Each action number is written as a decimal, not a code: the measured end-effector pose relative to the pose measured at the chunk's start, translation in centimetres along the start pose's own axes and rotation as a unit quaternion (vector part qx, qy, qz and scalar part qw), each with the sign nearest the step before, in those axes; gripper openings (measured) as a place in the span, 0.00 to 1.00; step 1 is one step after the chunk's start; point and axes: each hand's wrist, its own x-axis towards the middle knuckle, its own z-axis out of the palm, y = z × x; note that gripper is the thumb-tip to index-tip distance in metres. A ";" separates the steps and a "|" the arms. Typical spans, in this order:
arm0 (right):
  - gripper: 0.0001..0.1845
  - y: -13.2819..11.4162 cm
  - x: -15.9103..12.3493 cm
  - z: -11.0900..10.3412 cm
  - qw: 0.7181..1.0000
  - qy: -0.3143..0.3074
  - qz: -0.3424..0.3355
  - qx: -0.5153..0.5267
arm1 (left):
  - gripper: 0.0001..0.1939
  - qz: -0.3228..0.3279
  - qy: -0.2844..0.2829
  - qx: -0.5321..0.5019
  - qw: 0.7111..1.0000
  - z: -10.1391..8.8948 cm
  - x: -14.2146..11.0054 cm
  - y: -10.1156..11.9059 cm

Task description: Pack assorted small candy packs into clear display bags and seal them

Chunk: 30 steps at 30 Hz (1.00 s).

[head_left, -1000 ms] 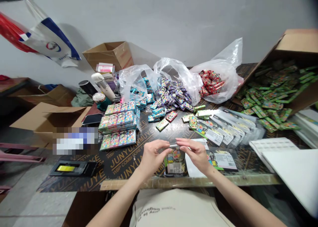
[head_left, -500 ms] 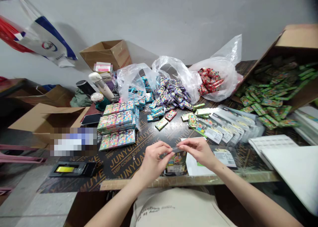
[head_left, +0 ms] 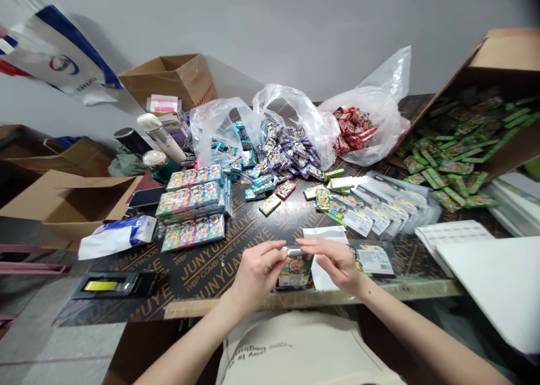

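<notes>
My left hand (head_left: 257, 270) and my right hand (head_left: 333, 259) meet over the near edge of the dark plywood table (head_left: 202, 272). Both pinch the top edge of a small clear plastic packet (head_left: 294, 268) with a colourful printed card inside, held upright between them. A white sheet (head_left: 324, 236) lies flat on the table just behind the packet. To the right of my right hand lies another filled packet (head_left: 373, 259).
A row of filled packets (head_left: 379, 205) fans out to the right. Stacks of colourful boxes (head_left: 192, 208) sit left. Plastic bags of small boxes (head_left: 291, 149) and red ones (head_left: 356, 129) stand behind. A tipped carton of green boxes (head_left: 464, 143) is far right. White sheets (head_left: 493, 284) lie near right.
Both hands have kept pinching the packet's top edge and drifted slightly. The camera tilted, shifting the whole scene up and left.
</notes>
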 end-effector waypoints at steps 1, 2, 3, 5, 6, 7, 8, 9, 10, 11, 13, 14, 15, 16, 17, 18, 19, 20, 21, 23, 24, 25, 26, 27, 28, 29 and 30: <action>0.16 0.1 -0.3 0.1 1.000 0.000 0.017 0.016 | 0.04 -0.002 -0.002 -0.004 1.000 0.0 0.0 -0.3; 0.19 0.4 -0.6 0.3 0.998 0.008 0.043 0.034 | 0.05 -0.008 -0.001 -0.010 1.000 -0.1 0.1 -0.7; 0.22 0.7 -1.0 0.6 0.996 0.021 0.075 0.050 | 0.05 -0.017 0.004 -0.016 1.000 -0.3 0.1 -1.0; 0.28 1.7 -2.0 1.8 0.985 0.055 0.149 0.060 | 0.04 -0.045 0.030 -0.025 0.998 -0.8 0.1 -2.0; 0.31 2.3 -2.6 2.5 0.979 0.062 0.185 0.057 | 0.04 -0.064 0.050 -0.028 0.996 -1.1 0.0 -2.6; 0.32 3.0 -3.2 3.4 0.973 0.051 0.219 0.049 | 0.03 -0.087 0.072 -0.032 0.993 -1.4 -0.1 -3.2; 0.31 3.6 -3.7 4.4 0.968 0.024 0.246 0.044 | 0.03 -0.116 0.095 -0.038 0.988 -1.8 -0.4 -3.9; 0.28 4.1 -4.0 5.3 0.963 -0.004 0.265 0.044 | 0.02 -0.150 0.119 -0.048 0.980 -2.3 -0.7 -4.7; 0.25 4.6 -4.0 6.2 0.961 -0.025 0.272 0.047 | 0.03 -0.186 0.147 -0.060 0.970 -2.8 -1.1 -5.5; 0.21 5.0 -3.6 7.0 0.962 -0.034 0.266 0.050 | 0.04 -0.223 0.178 -0.071 0.956 -3.3 -1.6 -6.4; 0.16 5.9 -1.6 7.9 0.970 -0.026 0.236 0.049 | 0.07 -0.288 0.252 -0.089 0.920 -4.2 -2.9 -8.0; 0.16 6.4 0.0 8.1 0.975 -0.019 0.217 0.040 | 0.09 -0.315 0.292 -0.099 0.897 -4.5 -3.7 -8.8; 0.16 7.0 1.9 8.1 0.980 -0.010 0.199 0.023 | 0.11 -0.340 0.326 -0.113 0.875 -4.7 -4.7 -9.4; 0.17 7.7 4.0 8.0 0.983 -0.002 0.185 -0.005 | 0.14 -0.363 0.353 -0.131 0.852 -4.8 -5.8 -10.0; 0.20 8.6 6.2 7.8 0.983 0.017 0.174 -0.051 | 0.17 -0.383 0.364 -0.153 0.835 -4.7 -7.0 -10.4; 0.25 9.5 8.4 7.6 0.978 0.042 0.166 -0.115 | 0.19 -0.401 0.357 -0.166 0.827 -4.5 -8.3 -10.7; 0.31 10.5 10.5 7.4 0.965 0.066 0.171 -0.187 | 0.21 -0.422 0.339 -0.164 0.825 -4.2 -9.5 -10.9; 0.37 11.4 12.4 7.4 0.944 0.089 0.188 -0.254 | 0.23 -0.445 0.318 -0.145 0.825 -3.9 -10.6 -11.1; 0.41 12.2 14.0 7.6 0.922 0.104 0.208 -0.311 | 0.26 -0.463 0.298 -0.100 0.829 -3.6 -11.6 -11.1; 0.46 13.6 16.4 8.2 0.881 0.113 0.244 -0.390 | 0.28 -0.465 0.265 0.006 0.845 -3.1 -12.6 -11.0; 0.48 14.0 17.3 8.7 0.868 0.109 0.252 -0.414 | 0.29 -0.454 0.251 0.050 0.854 -3.0 -12.7 -10.9; 0.49 14.4 17.9 9.2 0.859 0.103 0.255 -0.431 | 0.28 -0.436 0.237 0.081 0.864 -3.0 -12.4 -10.7; 0.49 14.6 18.2 9.7 0.854 0.098 0.255 -0.443 | 0.26 -0.416 0.220 0.100 0.877 -3.0 -11.8 -10.6; 0.49 14.8 18.4 10.0 0.852 0.096 0.256 -0.447 | 0.24 -0.393 0.197 0.112 0.891 -3.0 -11.1 -10.4; 0.48 14.9 18.3 10.2 0.853 0.096 0.257 -0.444 | 0.21 -0.369 0.169 0.120 0.906 -2.9 -10.2 -10.2; 0.47 15.0 18.1 10.2 0.858 0.096 0.259 -0.432 | 0.18 -0.341 0.135 0.125 0.922 -2.7 -9.2 -10.0; 0.46 15.0 17.6 10.1 0.869 0.097 0.256 -0.413 | 0.17 -0.309 0.094 0.127 0.938 -2.3 -8.2 -9.8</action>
